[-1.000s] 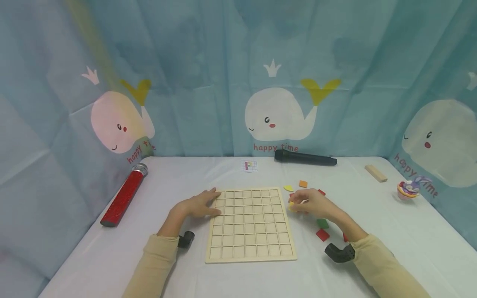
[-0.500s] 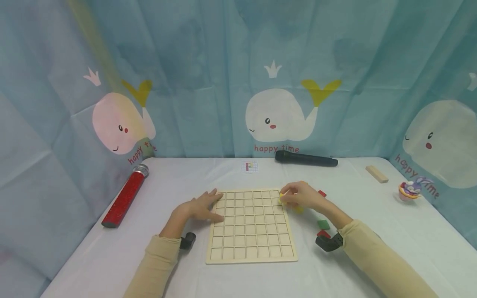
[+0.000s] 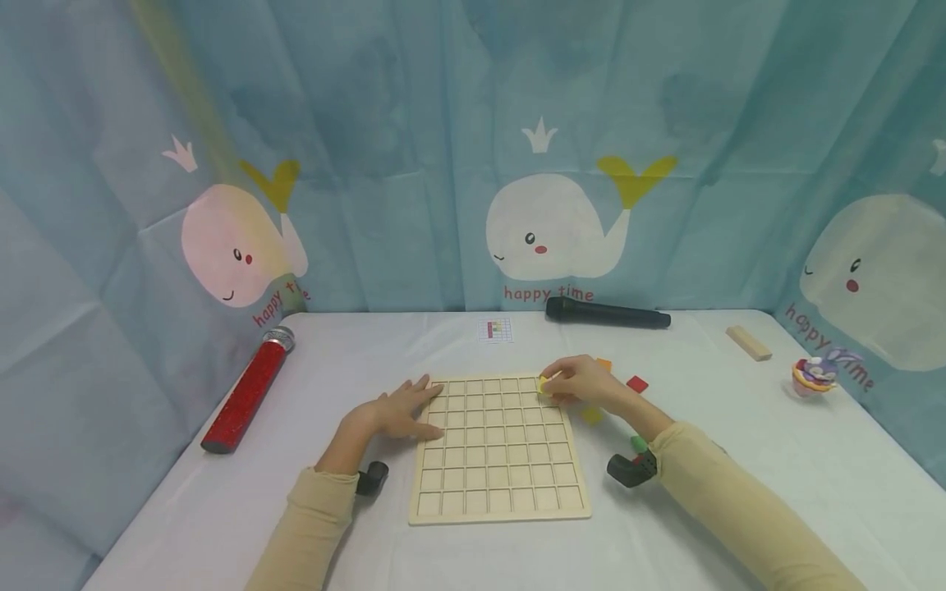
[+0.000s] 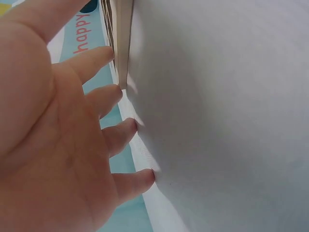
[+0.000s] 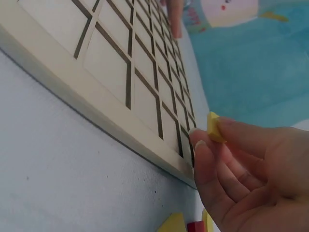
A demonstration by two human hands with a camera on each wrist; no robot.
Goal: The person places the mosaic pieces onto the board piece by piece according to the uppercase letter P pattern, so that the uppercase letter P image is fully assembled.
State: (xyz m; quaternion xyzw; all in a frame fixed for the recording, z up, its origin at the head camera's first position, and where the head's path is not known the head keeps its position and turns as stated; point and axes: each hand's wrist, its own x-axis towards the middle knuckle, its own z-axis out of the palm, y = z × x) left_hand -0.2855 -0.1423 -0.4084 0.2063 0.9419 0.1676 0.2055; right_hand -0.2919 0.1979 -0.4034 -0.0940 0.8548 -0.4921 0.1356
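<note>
A pale wooden grid board (image 3: 488,451) with square recesses lies flat on the white table. My right hand (image 3: 587,382) pinches a small yellow piece (image 5: 215,128) between thumb and fingers, over the board's far right corner. My left hand (image 3: 399,410) rests at the board's left edge with fingers spread; thumb and forefinger reach onto the rim. In the left wrist view, the other fingertips (image 4: 145,178) touch the tablecloth beside the board (image 4: 123,43). Loose pieces lie right of the board: a yellow one (image 3: 592,415), a red one (image 3: 638,384), a green one (image 3: 639,444), partly covered by the right arm.
A small printed grid card (image 3: 495,330) lies behind the board. At the back is a black microphone (image 3: 608,313); a red one (image 3: 247,390) lies on the left. Far right are a wooden block (image 3: 749,343) and a small figurine (image 3: 815,373). A whale-print curtain (image 3: 414,164) surrounds the table.
My right hand has moved left from the loose pieces to the board's far right corner, carrying the yellow piece. The left hand has barely moved, staying at the board's left edge.
</note>
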